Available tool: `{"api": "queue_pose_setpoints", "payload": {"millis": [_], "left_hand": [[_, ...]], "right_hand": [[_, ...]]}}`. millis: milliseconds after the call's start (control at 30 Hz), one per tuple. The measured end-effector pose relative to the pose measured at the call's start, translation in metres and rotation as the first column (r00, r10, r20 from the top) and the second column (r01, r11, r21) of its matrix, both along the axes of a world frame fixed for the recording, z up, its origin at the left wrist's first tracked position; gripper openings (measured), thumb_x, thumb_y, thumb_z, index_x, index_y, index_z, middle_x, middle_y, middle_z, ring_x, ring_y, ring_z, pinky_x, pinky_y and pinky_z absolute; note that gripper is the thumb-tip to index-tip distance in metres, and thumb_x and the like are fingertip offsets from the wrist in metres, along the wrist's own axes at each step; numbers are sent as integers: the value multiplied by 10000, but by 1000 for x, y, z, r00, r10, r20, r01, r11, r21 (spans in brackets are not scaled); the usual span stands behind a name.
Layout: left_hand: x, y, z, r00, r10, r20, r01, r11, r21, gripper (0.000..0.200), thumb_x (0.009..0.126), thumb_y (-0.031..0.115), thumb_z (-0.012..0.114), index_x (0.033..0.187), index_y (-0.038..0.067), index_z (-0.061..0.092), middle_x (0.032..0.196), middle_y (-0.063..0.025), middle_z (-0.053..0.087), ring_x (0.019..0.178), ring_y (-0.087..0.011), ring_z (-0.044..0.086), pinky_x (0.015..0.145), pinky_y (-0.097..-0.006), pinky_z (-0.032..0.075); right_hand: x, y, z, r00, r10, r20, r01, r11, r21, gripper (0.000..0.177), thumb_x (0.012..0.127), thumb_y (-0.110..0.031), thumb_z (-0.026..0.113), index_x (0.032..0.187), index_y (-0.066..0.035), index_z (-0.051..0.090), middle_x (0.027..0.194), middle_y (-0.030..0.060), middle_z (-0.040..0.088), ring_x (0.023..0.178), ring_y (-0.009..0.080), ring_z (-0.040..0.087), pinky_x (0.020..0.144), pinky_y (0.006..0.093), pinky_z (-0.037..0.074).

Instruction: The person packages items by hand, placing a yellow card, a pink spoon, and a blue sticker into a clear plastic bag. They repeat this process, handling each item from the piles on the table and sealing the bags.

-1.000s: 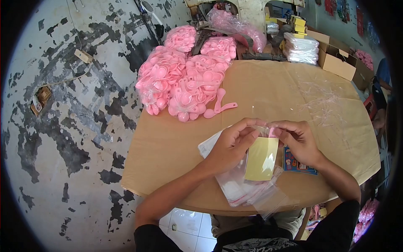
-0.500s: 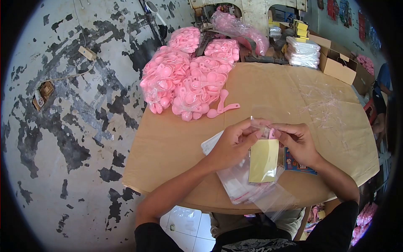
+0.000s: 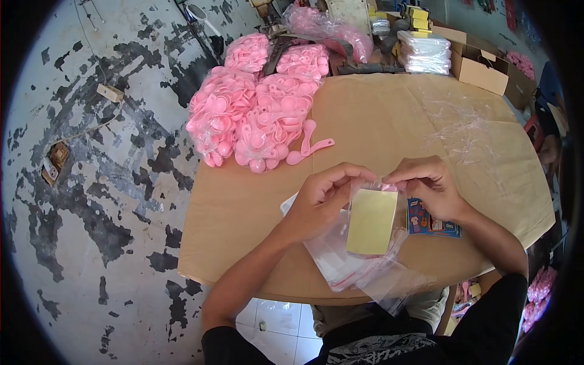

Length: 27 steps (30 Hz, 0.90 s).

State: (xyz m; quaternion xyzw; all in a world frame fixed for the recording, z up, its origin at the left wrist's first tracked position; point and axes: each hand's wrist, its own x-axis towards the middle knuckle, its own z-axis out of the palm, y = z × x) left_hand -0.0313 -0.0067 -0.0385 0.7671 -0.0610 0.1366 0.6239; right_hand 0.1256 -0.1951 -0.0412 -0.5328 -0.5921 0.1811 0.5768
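My left hand [image 3: 322, 198] and my right hand [image 3: 431, 185] are both closed in a pinch at the top of a clear plastic bag [image 3: 357, 184]. A plain yellow card [image 3: 372, 222] shows upright in the bag between my hands. Behind the card's top edge peeks a bit of pink plastic [image 3: 389, 187], mostly hidden. Under the held bag lies a stack of empty clear bags [image 3: 337, 267] at the table's near edge. Blue printed cards [image 3: 432, 222] rest just below my right hand.
Several bags of pink spoons [image 3: 277, 115] stand at the table's back left, with two loose spoons [image 3: 310, 146] beside them. Thin plastic strands [image 3: 462, 125] litter the right side. Stacked clear packs [image 3: 424, 53] and a cardboard box [image 3: 480, 70] sit at the back.
The pink piece at the card's top now shows less, and the bag's top edge is held across between both hands. The whole view has shifted slightly.
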Motion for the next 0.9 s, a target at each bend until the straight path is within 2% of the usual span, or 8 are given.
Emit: {"api": "queue_pose_setpoints", "payload": {"millis": [67,267,400,500,600,700,800,900], "left_hand": [[0,3,-1,1000,-6,3,5,998,61,243,970,19,450,1136,26,627,1086,2,625,929,-49,558,737,-195,440],[-3,0,7,995,-51,-91,39,990,-137,173,959,51,472,1034,-16,614,948,-19,616,854,-64,546,737,-229,460],[-3,5,-1,995,-101,-10,98,985,-139,127,967,104,502,971,-4,567,911,-3,555,869,-55,540,732,-233,467],[-1,4,-6,996,-84,15,85,995,-54,63,945,61,529,957,-1,536,929,-13,513,847,-51,514,721,-219,464],[2,-2,-6,999,-32,4,33,998,-62,73,915,-2,587,925,4,515,912,-4,472,836,-40,496,708,-205,469],[4,-2,-9,1000,-5,-6,4,998,-58,136,892,-25,624,909,14,494,894,3,455,814,-36,503,695,-204,479],[3,-4,-7,999,8,-32,-9,999,-31,164,890,4,646,910,33,486,899,6,479,795,-47,559,670,-214,495],[0,-7,-3,996,25,-85,-27,999,-30,189,884,29,667,916,45,481,911,9,495,795,-59,613,630,-202,499]], "right_hand": [[3,0,0,995,2,104,-5,999,35,331,796,132,500,1002,-6,718,903,114,702,818,171,649,737,286,500],[3,-1,2,972,-34,233,20,998,60,310,757,131,510,935,-7,723,866,120,694,800,203,655,714,302,504],[0,-1,6,954,-54,296,35,997,69,287,765,117,513,932,-3,713,848,112,697,762,183,659,713,295,505],[-3,-2,4,983,-92,157,90,996,14,295,766,119,504,945,-6,702,787,86,676,664,126,613,656,278,474],[4,-9,14,930,-209,302,217,976,9,300,780,61,512,1015,-15,683,646,25,544,538,85,456,562,260,383],[14,-18,33,908,-298,296,309,951,10,303,781,-3,512,1055,-19,639,600,-15,370,543,80,325,544,253,295],[26,-19,26,919,-324,225,336,942,-14,284,767,-52,511,1042,-23,576,663,-7,350,602,82,318,561,247,276],[36,-14,21,950,-304,65,309,947,-89,257,751,24,449,988,-30,531,773,19,413,695,90,376,607,244,328]]}}
